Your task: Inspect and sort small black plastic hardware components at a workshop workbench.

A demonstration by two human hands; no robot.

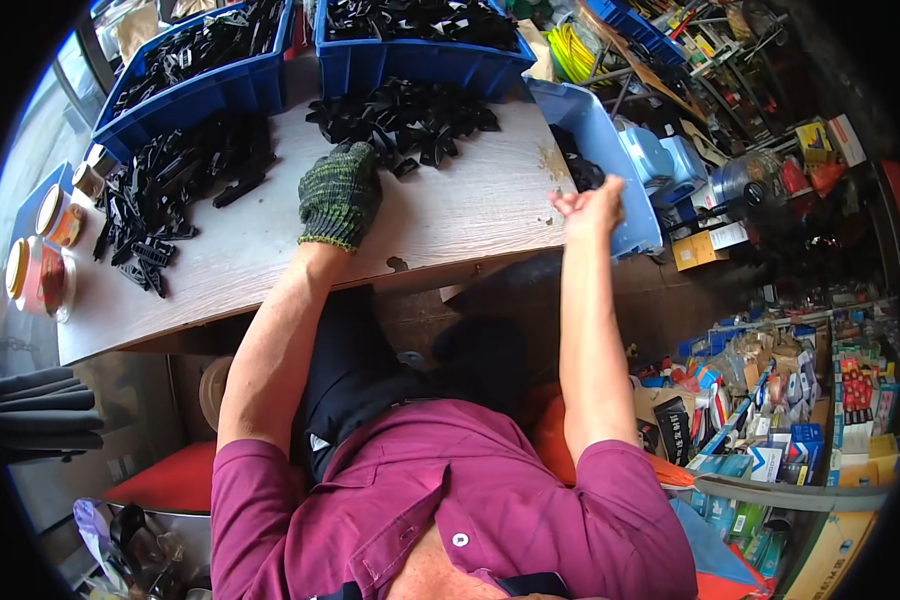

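Observation:
My left hand (340, 196), in a dark green and black knit glove, rests on the table with its fingers curled in. Whatever it may hold is hidden under the glove. It sits at the near edge of a loose heap of black plastic clips (395, 115). My bare right hand (592, 207) is over the table's right edge, beside a light blue bin (635, 215). Its fingers are loosely bent and apart, and I see nothing in them. Inside that bin lie some black pieces (582, 170), partly behind the hand.
A second heap of long black clips (185, 180) covers the table's left part. Two blue crates (195, 103) full of black parts stand at the back. Jars (60, 218) line the left edge. Shelves of packaged goods (770, 420) crowd the right side.

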